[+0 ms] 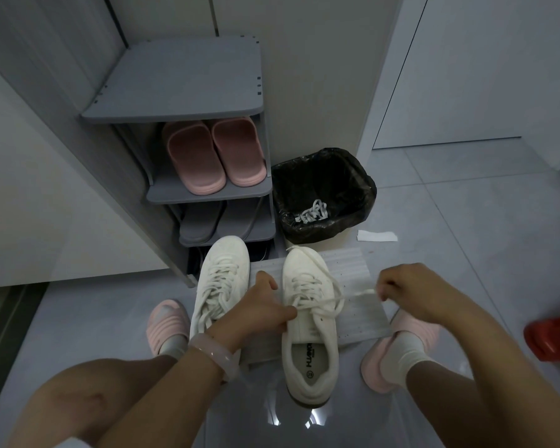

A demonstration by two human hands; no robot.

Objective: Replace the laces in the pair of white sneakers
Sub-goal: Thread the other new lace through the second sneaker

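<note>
Two white sneakers stand on the floor point(466, 221) in front of us, toes pointing away. We see the left sneaker point(219, 286) laced, its near end hidden behind our left forearm. The right sneaker point(309, 321) sits partly on a pale sheet point(353, 276), and its insole carries a printed logo that we cannot read for certain.

Our left hand point(259, 310) grips the right sneaker at its left side near the eyelets, thumb against the lace crossings. Our right hand point(408, 291) is clenched around the end of a white lace point(356, 294), which runs taut from the shoe out to the right. A pale bangle point(212, 350) sits on our left wrist.

Farther off, a black-lined bin point(324, 195) holds a bundle of white laces point(312, 212). Left of it, a grey shoe rack point(172, 82) carries pink slippers point(212, 153) with grey ones on the shelf below. A white slip of paper point(377, 236) lies just right of the bin.
</note>
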